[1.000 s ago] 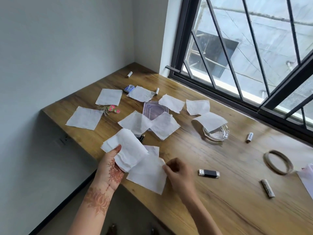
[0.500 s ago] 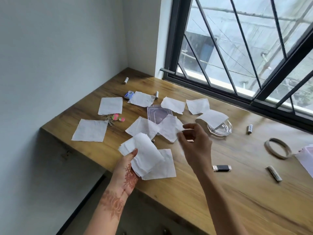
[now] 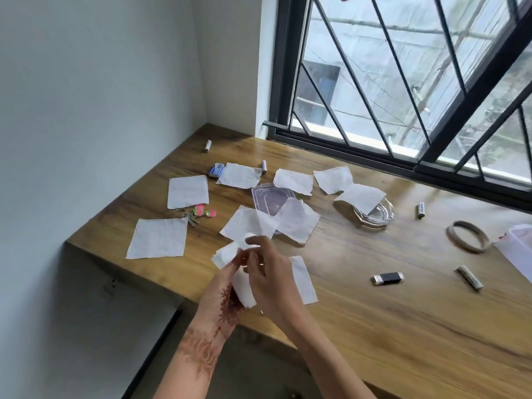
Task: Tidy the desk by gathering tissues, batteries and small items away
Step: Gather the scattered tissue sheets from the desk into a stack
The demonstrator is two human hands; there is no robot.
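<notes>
"Tissues are all over, thin white paper squares, a bit crinkly. See the crumpled white tissue bunch? It is up off the brown wooden desk, just over the near edge."

"Who holds it?"

"Both hands. The left hand grips it from below, fingers curled round it. The right hand sits on top, and its fingertips pinch the same bunch. It is a bit blurry there."

"What is close to the edge?"

"A flat white tissue lies under the right hand and reaches the near edge. A square white tissue sits at the left corner, near the wall side. Just behind the hands, a tilted white tissue lies partly on the clear plastic box."

"Is there room to move?"

"Yes, on the right. Wood shows from the hands to the black USB stick, and down to the near edge. Farther back, a small white battery lies near the round glass dish, which has a draped white tissue on it. The black window frame runs along the far edge."
</notes>
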